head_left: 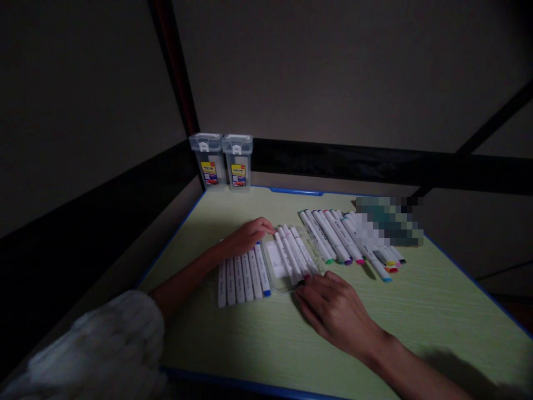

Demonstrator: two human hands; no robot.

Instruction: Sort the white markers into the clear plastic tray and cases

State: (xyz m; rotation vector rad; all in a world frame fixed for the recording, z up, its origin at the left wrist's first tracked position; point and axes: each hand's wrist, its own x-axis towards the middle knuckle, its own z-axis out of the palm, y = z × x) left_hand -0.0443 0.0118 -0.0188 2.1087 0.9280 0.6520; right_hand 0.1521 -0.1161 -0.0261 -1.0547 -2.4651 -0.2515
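Note:
White markers lie side by side on a clear plastic case, between my two hands. My right hand is closed at their near end, its fingertips around the lower end of a marker; the exact grip is partly hidden. At the far left corner of the case is my left hand, fingers stretched toward the upper marker ends, nothing visible in them. Under my left wrist lies a neat row of white markers, the rightmost with a blue cap.
Several markers with coloured caps lie in a loose row on the right. Behind them is a pixelated greenish object. Two lidded clear boxes stand at the table's back left corner. The table has a blue edge.

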